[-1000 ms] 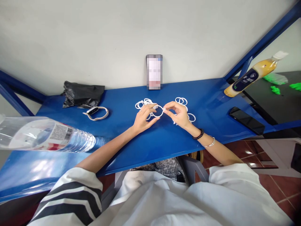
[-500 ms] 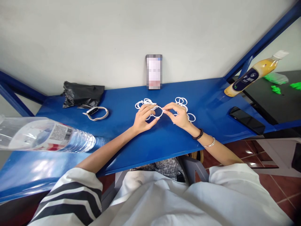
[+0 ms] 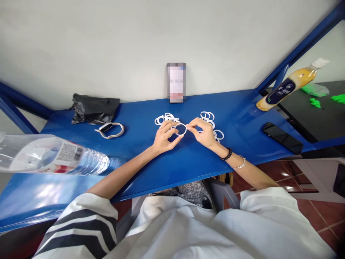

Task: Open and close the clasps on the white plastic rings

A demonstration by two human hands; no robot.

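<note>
Both my hands meet over the middle of the blue table (image 3: 172,162), with a thin white ring (image 3: 186,130), perhaps a hair tie, stretched round between them. My left hand (image 3: 164,138) holds its left side, thumb at the lower edge and fingers at the top. On the right side, the thumb and index finger of my right hand (image 3: 205,133) pinch the ring's edge. Behind my left fingers lies a pile of similar white rings (image 3: 166,117). More white rings (image 3: 207,116) are spread behind and beside my right hand, which partly covers them.
A phone (image 3: 176,82) leans on the wall. Left are a black plastic bag (image 3: 94,109), a watch (image 3: 110,130) and a large clear bottle (image 3: 61,154). To the right are a dark phone (image 3: 282,137) and a yellow drink bottle (image 3: 287,86) beside the blue frame (image 3: 299,46).
The ring has tipped slightly lower and flatter between my fingers. Both hands keep nearly the same place and grip; the piles have not moved.
</note>
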